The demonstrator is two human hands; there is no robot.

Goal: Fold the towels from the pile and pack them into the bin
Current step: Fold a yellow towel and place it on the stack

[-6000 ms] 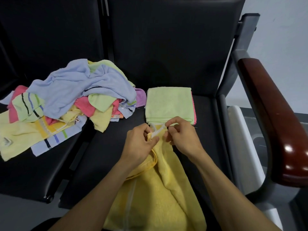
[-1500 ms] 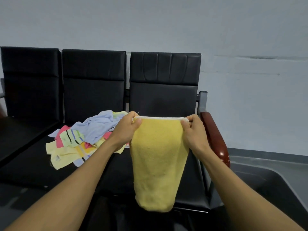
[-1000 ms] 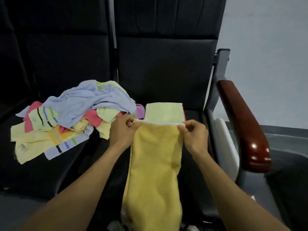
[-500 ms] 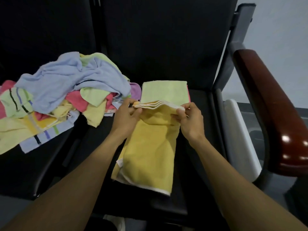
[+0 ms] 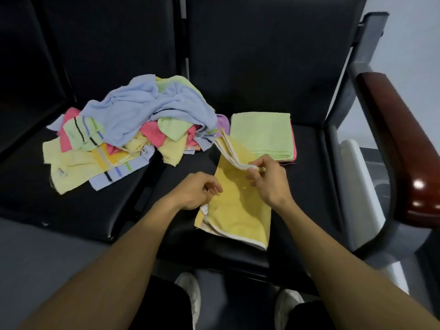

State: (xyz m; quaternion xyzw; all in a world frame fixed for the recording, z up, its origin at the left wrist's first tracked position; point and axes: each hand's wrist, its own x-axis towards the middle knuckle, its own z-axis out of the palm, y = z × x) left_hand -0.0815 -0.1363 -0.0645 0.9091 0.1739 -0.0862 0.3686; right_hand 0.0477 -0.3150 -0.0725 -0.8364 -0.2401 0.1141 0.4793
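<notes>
Here, in the head view, the right hand (image 5: 266, 179) is pinching the stacked white-edged hems of the yellow towel (image 5: 235, 203), probably keeping the layers aligned for another fold. The left hand (image 5: 196, 190) is resting loosely curled at the towel's left edge, gripping nothing plainly. The towel is lying on the black seat (image 5: 181, 167), just before the folded green towel (image 5: 262, 134); the unfolded pile (image 5: 133, 129) is waiting on the left. No bin is clearly showing.
</notes>
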